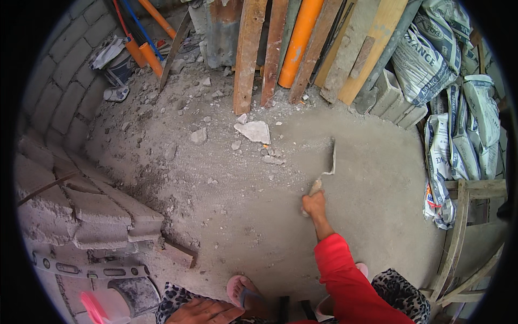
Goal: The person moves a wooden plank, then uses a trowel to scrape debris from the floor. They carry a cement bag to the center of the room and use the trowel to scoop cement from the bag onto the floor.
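My right hand (314, 205), in a red sleeve, grips the wooden handle of a trowel (329, 164). The trowel's metal blade stands on edge on a patch of smooth grey sand or mortar (372, 173) spread over the ground. My left hand (202, 312) rests flat on my knee at the lower edge, holding nothing, fingers spread. My foot in a pink sandal (243, 291) stands just below the patch.
Rubble and a flat stone chunk (253, 131) lie beyond the trowel. Wooden planks (245, 54) and an orange pipe (299, 40) lean at the back. Cement sacks (458, 124) pile up at right, concrete blocks (81, 210) and a spirit level (91, 267) at left.
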### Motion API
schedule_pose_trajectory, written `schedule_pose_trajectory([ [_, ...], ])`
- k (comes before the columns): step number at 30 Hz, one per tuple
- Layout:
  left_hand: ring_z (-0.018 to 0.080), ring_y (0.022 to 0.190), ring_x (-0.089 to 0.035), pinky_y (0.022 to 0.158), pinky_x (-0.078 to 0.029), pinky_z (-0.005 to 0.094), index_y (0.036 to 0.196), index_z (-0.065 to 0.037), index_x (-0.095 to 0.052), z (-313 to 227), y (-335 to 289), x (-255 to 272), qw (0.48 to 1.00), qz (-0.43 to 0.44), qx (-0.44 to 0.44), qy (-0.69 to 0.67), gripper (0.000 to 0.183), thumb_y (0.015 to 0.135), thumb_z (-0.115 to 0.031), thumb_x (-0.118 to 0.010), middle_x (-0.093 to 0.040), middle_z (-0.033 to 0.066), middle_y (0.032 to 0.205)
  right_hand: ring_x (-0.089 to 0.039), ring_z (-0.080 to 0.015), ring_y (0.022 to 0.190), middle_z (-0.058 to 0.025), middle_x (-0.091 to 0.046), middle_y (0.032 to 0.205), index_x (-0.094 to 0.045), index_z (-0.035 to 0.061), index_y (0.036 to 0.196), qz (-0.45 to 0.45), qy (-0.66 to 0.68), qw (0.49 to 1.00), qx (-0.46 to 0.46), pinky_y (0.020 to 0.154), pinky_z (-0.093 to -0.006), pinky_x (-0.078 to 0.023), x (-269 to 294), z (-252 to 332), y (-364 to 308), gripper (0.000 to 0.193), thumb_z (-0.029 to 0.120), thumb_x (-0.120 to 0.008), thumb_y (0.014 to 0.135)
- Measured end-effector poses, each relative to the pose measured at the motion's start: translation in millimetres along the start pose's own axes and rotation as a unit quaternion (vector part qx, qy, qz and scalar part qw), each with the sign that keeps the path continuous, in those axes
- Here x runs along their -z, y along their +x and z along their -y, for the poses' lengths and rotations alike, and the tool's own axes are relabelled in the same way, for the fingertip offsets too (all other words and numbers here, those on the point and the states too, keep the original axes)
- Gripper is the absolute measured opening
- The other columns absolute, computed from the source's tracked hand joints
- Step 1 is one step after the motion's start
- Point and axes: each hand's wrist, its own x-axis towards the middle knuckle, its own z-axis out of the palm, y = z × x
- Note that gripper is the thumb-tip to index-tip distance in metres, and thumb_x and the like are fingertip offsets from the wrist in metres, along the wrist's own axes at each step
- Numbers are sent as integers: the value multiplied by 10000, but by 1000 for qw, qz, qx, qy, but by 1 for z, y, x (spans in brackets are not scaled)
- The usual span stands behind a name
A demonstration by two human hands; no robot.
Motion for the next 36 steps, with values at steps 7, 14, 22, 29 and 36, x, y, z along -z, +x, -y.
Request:
schedule_pose_trajectory([
  [7,355,1028,-620,868,-481,425,1241,-10,-586,-14,-30,-8,997,-41,-63,9,553,820,-339,-728,-640,178,1127,-643,-392,1092,-313,-628,1167,-437,-103,1335,268,-37,956,113,934,-424,-508,-142,180,-113,654,186,-633,782],
  [14,347,1010,-623,868,-477,425,1245,-9,-586,0,-33,-7,995,-60,-83,2,521,850,-331,-690,-641,170,1124,-679,-310,618,-231,-669,860,-511,-53,1132,293,-28,942,162,603,-415,-528,-27,86,-139,473,169,-659,741],
  [22,344,1025,-617,879,-473,424,1264,-10,-574,12,-34,1,992,-22,-120,-34,531,857,-335,-679,-628,171,1155,-611,-255,505,-191,-608,790,-476,-113,992,-60,238,968,-48,437,-371,-484,0,-34,-109,309,28,-585,740],
  [29,347,1036,-610,887,-472,423,1272,-11,-568,-9,-34,-6,993,-30,-113,-2,537,855,-329,-682,-624,172,1163,-643,-440,1053,-374,-619,1103,-335,-200,1315,335,21,939,83,926,-427,-503,-183,120,-200,711,185,-611,785],
  [36,355,1022,-617,867,-481,420,1255,-3,-580,-4,-41,-5,993,-75,-96,1,539,811,-264,-736,-635,175,1128,-643,-211,564,-132,-625,796,-510,-58,1119,325,164,912,189,516,-384,-475,-68,114,-183,456,120,-714,753],
])
